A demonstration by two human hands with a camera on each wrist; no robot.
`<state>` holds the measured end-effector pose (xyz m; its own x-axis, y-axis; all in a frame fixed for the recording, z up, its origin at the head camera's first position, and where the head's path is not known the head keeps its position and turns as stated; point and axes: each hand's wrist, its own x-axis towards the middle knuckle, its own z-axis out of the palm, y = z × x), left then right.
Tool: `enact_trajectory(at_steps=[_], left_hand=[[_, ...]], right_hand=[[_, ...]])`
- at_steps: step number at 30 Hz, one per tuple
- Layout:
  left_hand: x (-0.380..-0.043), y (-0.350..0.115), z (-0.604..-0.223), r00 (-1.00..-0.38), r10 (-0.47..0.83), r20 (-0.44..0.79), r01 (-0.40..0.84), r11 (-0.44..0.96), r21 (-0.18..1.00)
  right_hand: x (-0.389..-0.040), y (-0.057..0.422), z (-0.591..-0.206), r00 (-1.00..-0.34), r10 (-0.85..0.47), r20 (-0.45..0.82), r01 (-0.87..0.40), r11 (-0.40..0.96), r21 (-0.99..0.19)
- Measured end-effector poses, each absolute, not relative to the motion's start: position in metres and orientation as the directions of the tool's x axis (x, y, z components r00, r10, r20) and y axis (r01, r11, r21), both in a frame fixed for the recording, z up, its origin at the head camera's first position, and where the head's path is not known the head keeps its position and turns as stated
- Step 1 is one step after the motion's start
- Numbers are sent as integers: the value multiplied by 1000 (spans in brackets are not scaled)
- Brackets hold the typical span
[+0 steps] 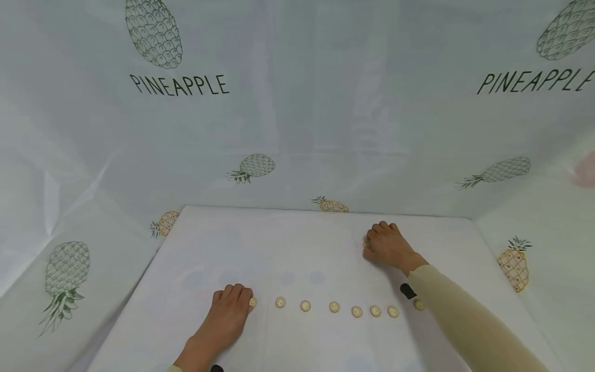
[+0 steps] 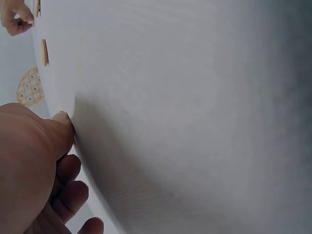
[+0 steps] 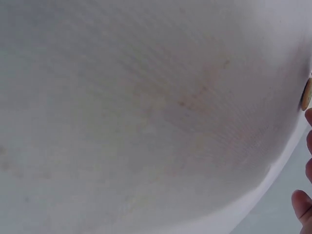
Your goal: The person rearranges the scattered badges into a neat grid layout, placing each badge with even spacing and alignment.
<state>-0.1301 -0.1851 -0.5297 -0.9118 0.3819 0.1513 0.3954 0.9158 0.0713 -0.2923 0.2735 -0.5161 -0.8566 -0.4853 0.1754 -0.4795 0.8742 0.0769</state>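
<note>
In the head view my left hand (image 1: 229, 314) rests at the left end of a row of round beige buttons. Its curled fingers and thumb pinch the end button (image 1: 253, 301); the left wrist view hides that button behind the thumb (image 2: 61, 129). Farther back on the table, my right hand (image 1: 389, 246) curls its fingers around another button, whose pale edge (image 1: 366, 245) shows at the fingertips. At the edge of the right wrist view, a button (image 3: 307, 94) appears just beyond some fingers (image 3: 309, 146).
Several more buttons lie in a line, from one (image 1: 280, 303) near my left hand to one (image 1: 419, 305) beside the right sleeve (image 1: 469, 320). A white cloth covers the table (image 1: 279, 243). Pineapple-print sheeting (image 1: 316, 119) hangs around its back and sides.
</note>
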Motion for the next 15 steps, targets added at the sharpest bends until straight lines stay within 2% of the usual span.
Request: enact_trajectory(at_steps=[9,15], left_hand=[[-133,-173,-531,-918,381,105,390,918,78],[-131,-182,-539,-922,367,126,373,927,31]], right_hand=[[-267,294,-511,-848,-457,269,-458,887,62],[-248,299,-502,-814,-479,330,-474,875,101]])
